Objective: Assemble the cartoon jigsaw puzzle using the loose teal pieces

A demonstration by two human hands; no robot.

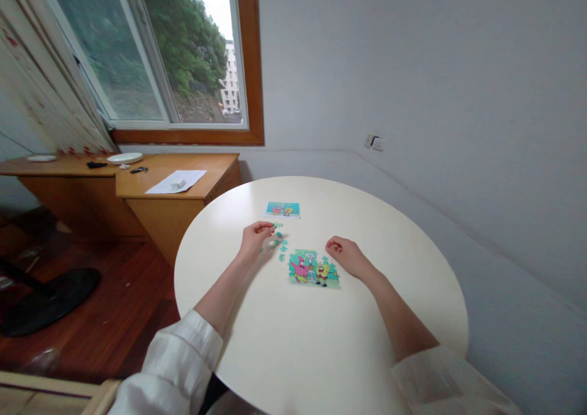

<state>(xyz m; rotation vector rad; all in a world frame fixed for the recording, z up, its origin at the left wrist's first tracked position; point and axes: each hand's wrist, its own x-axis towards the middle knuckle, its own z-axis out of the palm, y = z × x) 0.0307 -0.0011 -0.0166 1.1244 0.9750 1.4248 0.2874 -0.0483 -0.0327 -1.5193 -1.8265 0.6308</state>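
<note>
A partly assembled jigsaw puzzle (302, 275) with cartoon figures lies flat on the round white table (316, 335); its upper edge is uneven. My left hand (253, 241) is closed in a pinch at a small green puzzle piece (277, 225), up and left of the puzzle. Loose green puzzle pieces (282, 257) are scattered just below and right of that hand. My right hand (343, 254) rests at the puzzle's upper right with its fingers curled together; whatever is inside them, if anything, is hidden. Beyond the loose pieces lies a small picture card (283, 209) showing the same figures.
A wooden desk (220, 173) stands to the left behind the table, bearing a white sheet (160, 186), a small white box (178, 184) and a white plate (125, 157). On the floor at left is a round black base (68, 293). A wall closes the right side.
</note>
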